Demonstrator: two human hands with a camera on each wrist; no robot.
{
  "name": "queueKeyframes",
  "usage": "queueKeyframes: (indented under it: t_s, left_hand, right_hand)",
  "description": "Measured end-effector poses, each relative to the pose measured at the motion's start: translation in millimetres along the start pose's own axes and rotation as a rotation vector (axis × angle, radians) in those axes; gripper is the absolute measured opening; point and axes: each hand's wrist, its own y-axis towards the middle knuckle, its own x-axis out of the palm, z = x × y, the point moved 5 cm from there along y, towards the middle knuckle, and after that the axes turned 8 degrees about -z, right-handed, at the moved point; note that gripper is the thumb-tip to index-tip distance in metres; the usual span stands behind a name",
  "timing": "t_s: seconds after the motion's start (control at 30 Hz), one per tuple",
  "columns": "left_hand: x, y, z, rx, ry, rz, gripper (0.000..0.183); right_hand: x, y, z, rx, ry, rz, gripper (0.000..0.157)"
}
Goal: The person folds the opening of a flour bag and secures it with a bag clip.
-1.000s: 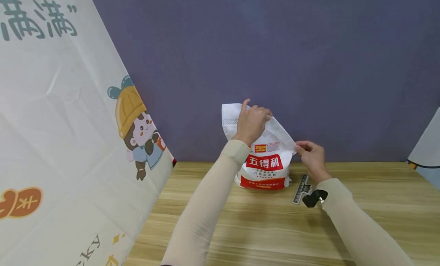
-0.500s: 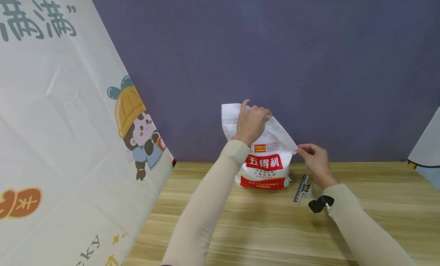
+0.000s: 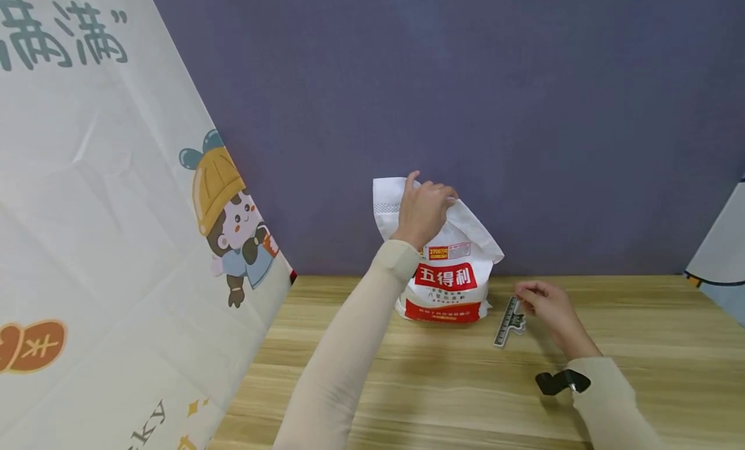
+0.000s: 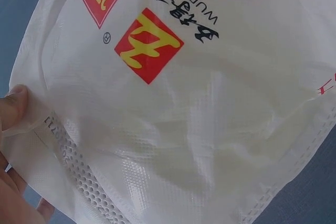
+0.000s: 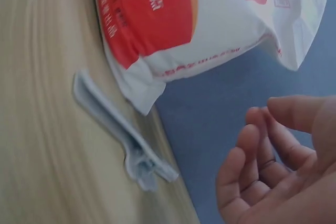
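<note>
A white and red flour bag (image 3: 445, 295) stands upright on the wooden table, its loose top folded over and slanting down to the right. My left hand (image 3: 423, 211) grips that top edge, with the thumb on the near side. In the left wrist view the thumb and fingertips (image 4: 14, 103) show at the bag's dotted band. Right of the bag lies a long clip (image 3: 507, 324) with a black-and-white striped bar. My right hand (image 3: 550, 308) hovers by the clip's upper end, holding nothing. In the right wrist view its fingers (image 5: 257, 156) are loosely curled and apart from the clip (image 5: 113, 119).
The wood-grain table (image 3: 442, 385) ends at a dark blue-grey backdrop (image 3: 524, 114) just behind the bag. A white printed sheet (image 3: 105, 217) with a cartoon figure borders the left side. A black device (image 3: 561, 381) is strapped on the right wrist.
My right hand has let go of the bag's right corner and moved down and right toward the clip. The left hand keeps its grip on the bag's top.
</note>
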Motion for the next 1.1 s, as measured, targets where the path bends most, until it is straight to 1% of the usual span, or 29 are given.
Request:
queueKeyframes:
  t_s: [0.07, 0.13, 0.3, 0.37, 0.4, 0.5, 0.63, 0.73, 0.87, 0.97, 1.1]
  left_hand:
    - [0.5, 0.1, 0.2, 0.0, -0.001, -0.005, 0.018]
    - [0.7, 0.0, 0.1, 0.0, -0.003, -0.007, 0.019]
    - [0.1, -1.5, -1.0, -0.001, -0.019, -0.021, 0.02]
    - [-0.1, -2.0, -0.9, 0.002, -0.027, -0.029, 0.02]
    - [-0.2, -2.2, -0.8, 0.003, -0.03, -0.033, 0.021]
    - [-0.6, -1.9, 0.3, 0.01, -0.035, -0.031, 0.021]
    - [-0.4, -1.0, 1.3, 0.009, -0.021, -0.018, 0.02]
    - [0.8, -1.3, 1.5, 0.009, -0.021, -0.017, 0.02]
    - [1.8, -1.7, 2.3, 0.013, -0.033, -0.018, 0.02]
    - [1.8, -1.4, 1.9, 0.013, -0.035, -0.012, 0.02]
    - [1.9, -0.7, 0.8, 0.014, -0.032, -0.01, 0.02]
  right_hand:
    - [-0.9, -4.7, 7.3, 0.012, -0.014, 0.005, 0.041]
    - [-2.1, -8.3, 13.8, 0.016, -0.06, 0.01, 0.041]
    - [-5.7, -11.2, 27.7, -0.001, -0.299, -0.019, 0.036]
    - [-6.2, -10.8, 32.4, 0.008, -0.393, -0.044, 0.036]
    - [-6.0, -10.8, 34.6, 0.017, -0.419, -0.053, 0.036]
    - [-3.3, -11.3, 41.1, 0.065, -0.435, -0.101, 0.036]
    - [1.2, -12.6, 46.5, 0.103, -0.395, -0.123, 0.033]
    - [2.5, -13.0, 49.4, 0.111, -0.435, -0.1, 0.033]
    - [2.3, -13.0, 52.5, 0.125, -0.499, -0.073, 0.038]
    - [1.9, -12.0, 52.8, 0.12, -0.523, -0.069, 0.041]
    - [2.7, -12.9, 50.2, 0.092, -0.527, -0.073, 0.038]
